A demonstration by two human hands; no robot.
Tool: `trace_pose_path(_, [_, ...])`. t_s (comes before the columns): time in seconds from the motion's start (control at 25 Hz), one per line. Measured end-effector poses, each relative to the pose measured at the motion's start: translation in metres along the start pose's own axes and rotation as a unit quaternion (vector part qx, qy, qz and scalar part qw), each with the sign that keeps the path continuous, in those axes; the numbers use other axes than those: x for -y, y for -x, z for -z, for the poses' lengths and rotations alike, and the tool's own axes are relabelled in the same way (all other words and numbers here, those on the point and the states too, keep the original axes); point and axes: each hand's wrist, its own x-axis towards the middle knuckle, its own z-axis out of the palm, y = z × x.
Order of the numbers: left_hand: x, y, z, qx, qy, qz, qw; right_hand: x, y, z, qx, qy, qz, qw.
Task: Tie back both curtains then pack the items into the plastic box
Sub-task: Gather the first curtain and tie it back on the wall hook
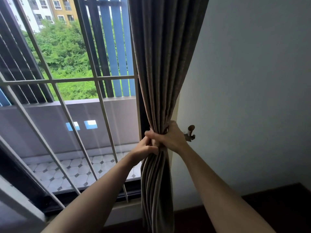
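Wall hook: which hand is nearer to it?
Right. The right hand grips the gathered curtain just beside the wall hook, on its window side. The left hand grips the curtain's farther edge, beyond the right hand from the hook.

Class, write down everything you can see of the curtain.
The curtain is grey-brown, thick woven-looking cloth, hanging in long pleats at the right edge of the window beside the white wall. Partway down, the left hand and right hand grip it into a tight bunch; below, folds fall loose. A dark hook is on the wall beside it.
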Motion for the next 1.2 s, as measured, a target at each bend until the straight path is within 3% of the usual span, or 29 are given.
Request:
trace_pose_path(0.16, [-0.004, -0.004, -0.001, 0.068, 0.043, 0.028, 0.996, 0.020, -0.002, 0.027, 0.068, -0.124, 0.037, 0.989])
trace_pose_path(0.28, [-0.002, -0.002, 0.005, 0.085, 0.066, 0.040, 0.993, 0.031, 0.001, 0.040, 0.156, -0.119, 0.020, 0.980])
trace_pose_path(0.44, [-0.007, -0.009, 0.008, 0.097, 0.013, 0.032, 0.995, 0.041, -0.005, 0.045, 0.240, -0.138, -0.014, 0.961])
trace_pose_path(0.64, [-0.008, -0.023, -0.002, 0.105, -0.005, -0.011, 0.994, 0.042, -0.005, 0.056, 0.245, -0.148, -0.034, 0.958])
trace_pose_path(0.88, [0.008, -0.024, -0.011, 0.095, 0.020, -0.003, 0.995, 0.039, -0.004, 0.054, 0.267, -0.173, -0.031, 0.948])
trace_pose_path(1.08, [0.012, -0.030, -0.026, 0.000, 0.049, 0.024, 0.999, 0.034, -0.003, 0.063, 0.245, -0.155, -0.024, 0.957])
trace_pose_path(1.2, [0.013, -0.033, -0.029, -0.006, 0.057, 0.020, 0.998, 0.026, -0.010, 0.061, 0.234, -0.158, -0.022, 0.959])
